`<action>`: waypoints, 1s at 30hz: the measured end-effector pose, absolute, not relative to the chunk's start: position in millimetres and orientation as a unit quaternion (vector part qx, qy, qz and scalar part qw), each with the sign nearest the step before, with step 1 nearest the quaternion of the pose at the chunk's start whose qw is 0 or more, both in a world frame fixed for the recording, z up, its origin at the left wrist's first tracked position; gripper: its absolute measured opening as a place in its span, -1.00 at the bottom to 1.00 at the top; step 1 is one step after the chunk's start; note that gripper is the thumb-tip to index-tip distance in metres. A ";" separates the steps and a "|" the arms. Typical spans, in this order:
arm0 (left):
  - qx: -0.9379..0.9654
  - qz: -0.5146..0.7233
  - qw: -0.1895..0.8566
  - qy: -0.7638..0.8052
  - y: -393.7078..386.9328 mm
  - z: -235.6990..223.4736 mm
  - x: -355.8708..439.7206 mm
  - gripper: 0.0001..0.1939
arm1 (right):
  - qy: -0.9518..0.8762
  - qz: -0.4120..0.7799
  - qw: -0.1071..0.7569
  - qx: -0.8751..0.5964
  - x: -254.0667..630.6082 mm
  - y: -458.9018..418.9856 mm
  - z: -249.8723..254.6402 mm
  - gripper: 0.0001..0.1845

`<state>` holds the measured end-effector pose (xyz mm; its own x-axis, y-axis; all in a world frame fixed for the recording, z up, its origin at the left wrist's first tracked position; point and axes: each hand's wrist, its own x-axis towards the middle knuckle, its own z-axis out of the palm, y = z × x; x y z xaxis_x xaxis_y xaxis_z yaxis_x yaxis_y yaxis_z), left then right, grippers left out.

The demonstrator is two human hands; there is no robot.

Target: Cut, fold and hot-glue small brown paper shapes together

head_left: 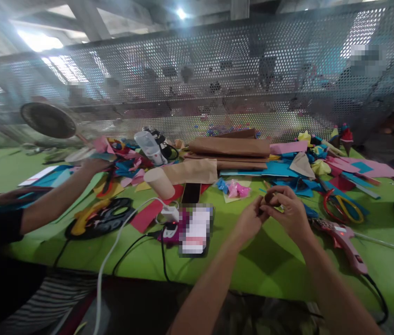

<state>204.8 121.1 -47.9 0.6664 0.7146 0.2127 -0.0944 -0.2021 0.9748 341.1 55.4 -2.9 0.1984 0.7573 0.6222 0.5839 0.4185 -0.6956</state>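
Observation:
My left hand (251, 217) and my right hand (287, 210) meet above the green table (252, 274), fingers pinched together. Between them is a small brown piece (270, 198), mostly covered by the fingers; it looks like rolled or folded paper. Right of my right hand lies a pink glue gun (345, 244) with a black cord. Scissors (334, 207) with red and yellow loops rest behind it. Beyond my left hand, small blue and pink crumpled pieces (235, 188) sit on a pale square.
A phone (197, 230) lies beside a purple power strip (172, 235) with cables. Brown paper rolls (230, 146) and coloured paper scraps (301, 146) line the back, before a perforated metal screen (183, 93). At left, a co-worker's arm (60, 195) reaches over another glue gun (88, 216).

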 end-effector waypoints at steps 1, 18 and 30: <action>0.697 0.347 0.590 0.216 121.2 -47.6 204.6 -0.73 | -0.628 0.079 0.562 -0.532 341.4 55.2 -2.4 -0.82; 0.755 0.334 0.488 0.284 118.3 -25.3 202.2 -0.82 | -0.609 0.083 0.571 -0.544 344.8 56.0 -2.8 -0.93; 0.637 0.360 0.626 0.270 120.4 -13.1 195.9 -0.60 | -0.407 0.128 0.734 -0.528 368.4 61.2 -13.5 -0.88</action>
<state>195.9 120.4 -13.1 0.5947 0.7947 0.1215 -0.1077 -0.0710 0.9916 368.4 61.2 -13.5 0.6352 0.6188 0.4622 0.2420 0.4088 -0.8800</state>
